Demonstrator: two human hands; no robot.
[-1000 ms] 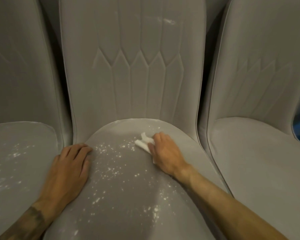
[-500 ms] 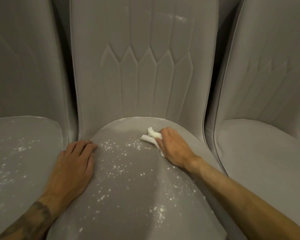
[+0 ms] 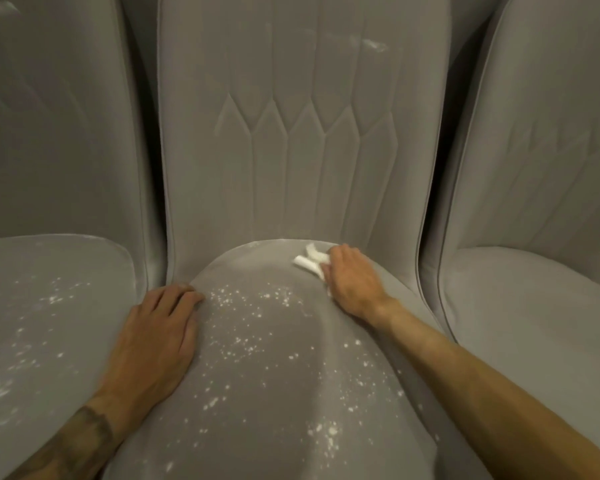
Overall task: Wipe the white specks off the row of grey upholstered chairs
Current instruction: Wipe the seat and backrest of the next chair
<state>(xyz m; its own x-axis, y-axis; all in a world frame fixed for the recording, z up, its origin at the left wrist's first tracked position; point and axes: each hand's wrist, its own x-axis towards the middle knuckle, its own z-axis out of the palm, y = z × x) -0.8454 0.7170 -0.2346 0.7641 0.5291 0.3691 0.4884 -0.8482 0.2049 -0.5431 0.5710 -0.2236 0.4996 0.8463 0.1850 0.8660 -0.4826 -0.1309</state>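
My right hand (image 3: 352,277) sits at the back of the middle chair seat (image 3: 274,393), just right of the frame's centre, its grip pressed down and closed over a crumpled white cloth (image 3: 310,261) whose loose ends poke out to the left of my fingers. My left hand (image 3: 156,336) lies flat with the fingers spread on the seat's left edge, holding nothing, only bracing.

As far as I can judge, the job is far from finished. The strip of seat nearest the backrest (image 3: 305,116) looks mostly clean, but white specks (image 3: 243,341) are scattered across the centre and lower part of this seat, with a smear high on the backrest too. The left chair seat (image 3: 49,323), in the lower left of the frame, is speckled and looks untouched. The right chair seat (image 3: 534,317) appears free of specks.
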